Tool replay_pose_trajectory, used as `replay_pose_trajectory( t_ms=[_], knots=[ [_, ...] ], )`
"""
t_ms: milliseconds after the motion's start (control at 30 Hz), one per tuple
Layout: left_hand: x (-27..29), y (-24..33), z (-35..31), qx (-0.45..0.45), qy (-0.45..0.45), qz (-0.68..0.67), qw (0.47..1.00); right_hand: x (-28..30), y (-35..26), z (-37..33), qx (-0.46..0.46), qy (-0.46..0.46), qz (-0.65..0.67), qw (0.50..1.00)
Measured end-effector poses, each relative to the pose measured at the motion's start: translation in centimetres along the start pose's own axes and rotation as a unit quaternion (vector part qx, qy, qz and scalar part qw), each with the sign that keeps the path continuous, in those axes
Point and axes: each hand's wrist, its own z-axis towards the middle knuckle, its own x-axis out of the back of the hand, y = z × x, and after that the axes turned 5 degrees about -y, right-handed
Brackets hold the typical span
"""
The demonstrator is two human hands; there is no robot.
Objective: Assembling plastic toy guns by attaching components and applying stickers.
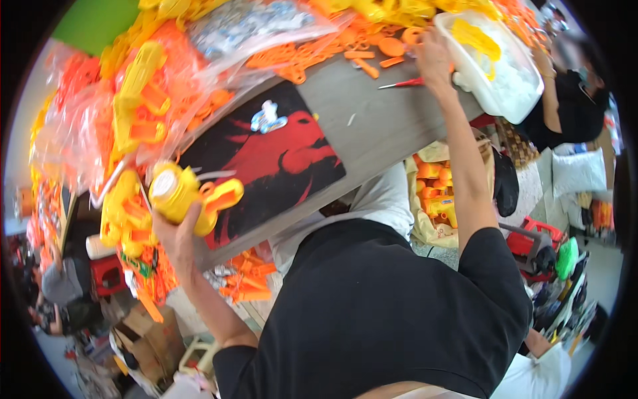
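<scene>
My left hand (pixel 178 233) is wrapped around a yellow plastic toy gun (pixel 174 193) at the near left edge of the table. A round pale disc shows on its end, and a grip-like part points right. Far off to the right, my right hand (pixel 433 60) has its fingers bent down among orange plastic pieces beside a white tub (pixel 490 100); what they pinch, if anything, is hidden. A screwdriver with a red handle (pixel 411 82) lies just left of that wrist. On the black and red mat (pixel 312 156) sits a small blue and white sticker-like piece (pixel 267 118).
Loose orange parts (pixel 292 61) and clear bags of orange and yellow parts (pixel 179 60) line the table's far side. More yellow toy bodies (pixel 123 213) are stacked at the left. A sack of orange and yellow toys (pixel 435 193) stands below the right edge. A co-worker (pixel 565 100) is at the right.
</scene>
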Motion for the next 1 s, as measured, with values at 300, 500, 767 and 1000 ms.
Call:
replay_pose_trajectory(
  t_ms=[300, 500, 767, 1000],
  knots=[
    [-10.4, 6.1, 2.5, -0.211, -0.161, 0.180, 0.947, 9.1, -19.6, -6.3, 0.020, -0.288, 0.718, 0.634],
    [-11.6, 6.5, 3.7, -0.256, -0.221, 0.198, 0.920, 10.6, -21.4, -6.1, 0.194, -0.260, 0.606, 0.727],
    [-11.6, 5.8, 4.2, -0.266, -0.217, 0.204, 0.917, 11.2, -20.8, -4.2, 0.197, -0.369, 0.561, 0.715],
    [-11.5, 5.4, 4.3, -0.289, -0.229, 0.197, 0.909, 11.3, -21.1, -4.6, 0.274, -0.257, 0.489, 0.787]
  ],
)
